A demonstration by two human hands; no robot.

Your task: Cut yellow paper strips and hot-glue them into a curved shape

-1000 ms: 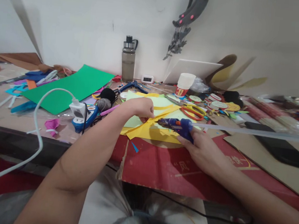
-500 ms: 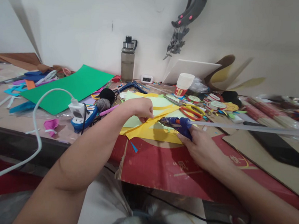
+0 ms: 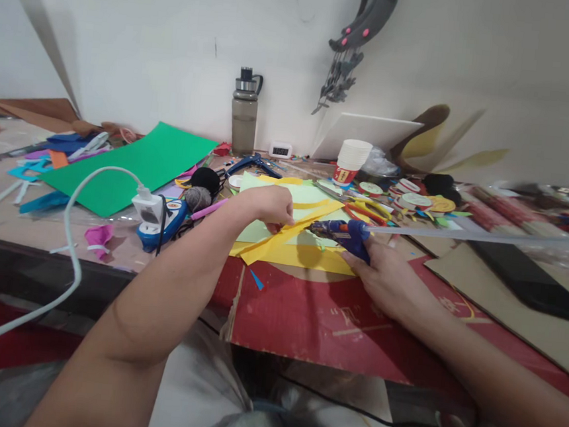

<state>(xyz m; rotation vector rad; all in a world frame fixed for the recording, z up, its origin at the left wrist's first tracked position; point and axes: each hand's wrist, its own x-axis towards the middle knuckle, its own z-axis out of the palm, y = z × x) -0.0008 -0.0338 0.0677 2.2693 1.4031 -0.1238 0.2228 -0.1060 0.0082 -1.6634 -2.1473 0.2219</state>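
Observation:
My left hand [image 3: 268, 206] is closed in a pinch on a yellow paper strip [image 3: 282, 238] that lies over a pale green sheet [image 3: 303, 194]. My right hand [image 3: 388, 279] grips a blue glue gun [image 3: 345, 233], its nozzle pointing left at the strip close to my left fingers. A long clear glue stick [image 3: 486, 236] juts out of the gun's back toward the right. Both hands work over a red cardboard sheet [image 3: 334, 324] at the table's front edge.
Green paper [image 3: 134, 167], a white power adapter with cable [image 3: 146, 208], a grey water bottle [image 3: 244, 113], stacked paper cups [image 3: 351, 161], orange scissors [image 3: 367, 214], tape rolls [image 3: 415, 198] and a black phone [image 3: 528, 278] on brown cardboard surround the work spot.
The glue gun's nozzle has crept slightly left and up along the yellow strip, toward my left fingers. My left hand has stayed in place.

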